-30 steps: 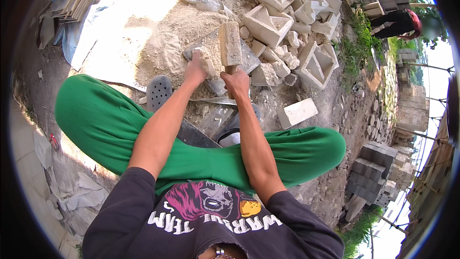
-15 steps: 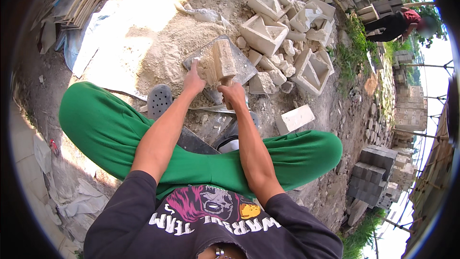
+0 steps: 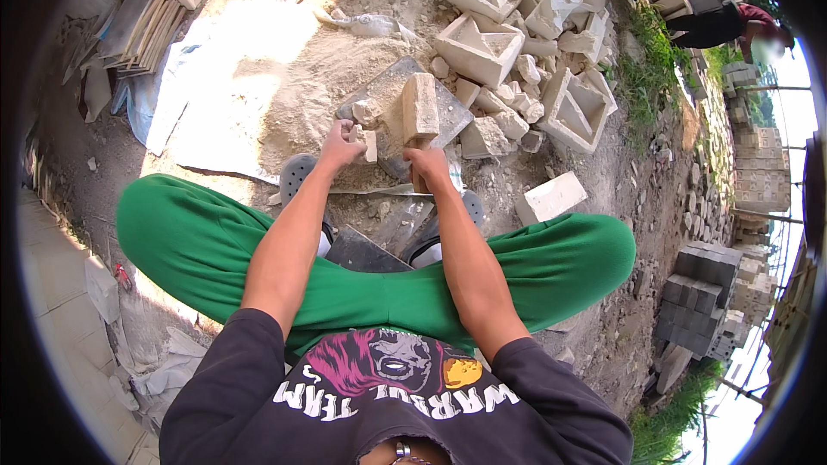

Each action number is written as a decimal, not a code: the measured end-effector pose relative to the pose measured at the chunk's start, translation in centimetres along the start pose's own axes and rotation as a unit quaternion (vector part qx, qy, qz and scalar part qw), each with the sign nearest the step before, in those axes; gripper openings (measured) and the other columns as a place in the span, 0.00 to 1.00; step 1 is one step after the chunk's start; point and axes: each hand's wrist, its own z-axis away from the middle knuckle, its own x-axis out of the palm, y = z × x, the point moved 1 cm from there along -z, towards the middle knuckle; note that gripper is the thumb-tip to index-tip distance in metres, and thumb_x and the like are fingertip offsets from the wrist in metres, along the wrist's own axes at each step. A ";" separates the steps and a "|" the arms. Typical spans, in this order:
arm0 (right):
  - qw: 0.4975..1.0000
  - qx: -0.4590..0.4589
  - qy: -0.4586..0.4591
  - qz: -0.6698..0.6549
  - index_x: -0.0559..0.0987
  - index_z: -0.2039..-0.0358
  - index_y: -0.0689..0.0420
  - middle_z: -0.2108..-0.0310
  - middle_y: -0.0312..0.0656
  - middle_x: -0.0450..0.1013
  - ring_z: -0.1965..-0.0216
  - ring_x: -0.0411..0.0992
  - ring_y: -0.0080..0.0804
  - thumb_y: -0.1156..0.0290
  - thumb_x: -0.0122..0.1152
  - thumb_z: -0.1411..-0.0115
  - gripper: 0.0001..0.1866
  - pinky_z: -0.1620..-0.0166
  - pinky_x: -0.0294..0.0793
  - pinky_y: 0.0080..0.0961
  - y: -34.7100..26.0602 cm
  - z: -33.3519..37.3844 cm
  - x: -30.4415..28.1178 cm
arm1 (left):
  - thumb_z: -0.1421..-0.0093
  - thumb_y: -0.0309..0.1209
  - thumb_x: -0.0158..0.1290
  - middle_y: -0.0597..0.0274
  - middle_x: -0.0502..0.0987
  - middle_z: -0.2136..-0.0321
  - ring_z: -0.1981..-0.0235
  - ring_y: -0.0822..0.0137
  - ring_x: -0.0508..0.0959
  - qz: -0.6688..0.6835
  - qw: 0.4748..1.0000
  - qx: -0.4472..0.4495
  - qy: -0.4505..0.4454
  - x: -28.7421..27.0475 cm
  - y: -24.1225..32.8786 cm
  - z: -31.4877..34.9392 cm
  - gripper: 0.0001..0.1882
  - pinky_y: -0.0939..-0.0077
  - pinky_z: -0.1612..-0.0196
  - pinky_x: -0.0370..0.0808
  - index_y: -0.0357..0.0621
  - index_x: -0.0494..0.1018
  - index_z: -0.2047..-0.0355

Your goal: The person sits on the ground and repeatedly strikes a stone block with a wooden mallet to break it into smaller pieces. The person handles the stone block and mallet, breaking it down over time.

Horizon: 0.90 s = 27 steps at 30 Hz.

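I sit with green-trousered legs spread on dusty ground. My left hand point(image 3: 338, 148) is closed round a small pale stone chunk point(image 3: 369, 146). Beside it, my right hand point(image 3: 429, 168) grips the lower end of a pale rectangular block point(image 3: 420, 106), which stands upright above the fist. Both are held just over a flat grey slab point(image 3: 386, 88) lying on the ground, with a small stone lump point(image 3: 366, 110) on it. The two hands are a few centimetres apart.
Hollow square concrete blocks point(image 3: 479, 45) and rubble are piled beyond the slab. A white brick point(image 3: 551, 198) lies by my right knee. Sand point(image 3: 258, 95) spreads to the left, stacked tiles point(image 3: 142, 26) upper left, grey blocks point(image 3: 702, 293) right. Another person point(image 3: 724, 26) bends far right.
Both hands have come down and toward my body. The upright block has dropped from over the rubble to just above the grey slab.
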 end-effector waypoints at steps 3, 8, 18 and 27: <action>1.000 0.000 -0.009 0.014 0.78 0.76 0.73 0.83 0.49 0.75 0.84 0.76 0.39 0.70 0.66 0.53 0.15 0.78 0.75 0.34 -1.0 0.3 1.0 | 0.58 0.32 0.66 0.55 0.77 0.60 0.61 0.61 0.77 0.034 0.998 0.009 0.050 -2.2 -3.9 -0.7 0.35 0.67 0.53 0.74 0.38 0.67 0.48; 1.000 0.008 0.000 0.008 0.79 0.76 0.72 0.82 0.49 0.76 0.83 0.77 0.38 0.69 0.68 0.54 0.15 0.77 0.76 0.33 -0.8 0.4 0.5 | 0.55 0.31 0.63 0.51 0.74 0.58 0.57 0.60 0.75 -0.070 0.988 -0.033 0.130 -2.6 -4.5 1.2 0.32 0.69 0.51 0.72 0.34 0.66 0.50; 0.998 -0.006 -0.012 0.061 0.82 0.70 0.72 0.68 0.62 0.80 0.63 0.81 0.52 0.57 0.68 0.57 0.26 0.58 0.79 0.39 1.1 -1.7 0.6 | 0.47 0.30 0.58 0.46 0.68 0.41 0.38 0.47 0.66 -0.263 0.924 0.229 0.154 -0.1 3.9 -0.1 0.33 0.59 0.34 0.62 0.43 0.66 0.39; 0.995 -0.024 -0.005 0.092 0.82 0.70 0.72 0.67 0.64 0.79 0.61 0.80 0.56 0.56 0.67 0.57 0.27 0.58 0.79 0.40 1.0 -1.9 0.8 | 0.49 0.26 0.58 0.46 0.71 0.43 0.38 0.47 0.67 -0.324 0.922 0.205 0.058 1.5 2.9 -4.3 0.29 0.57 0.34 0.61 0.48 0.72 0.43</action>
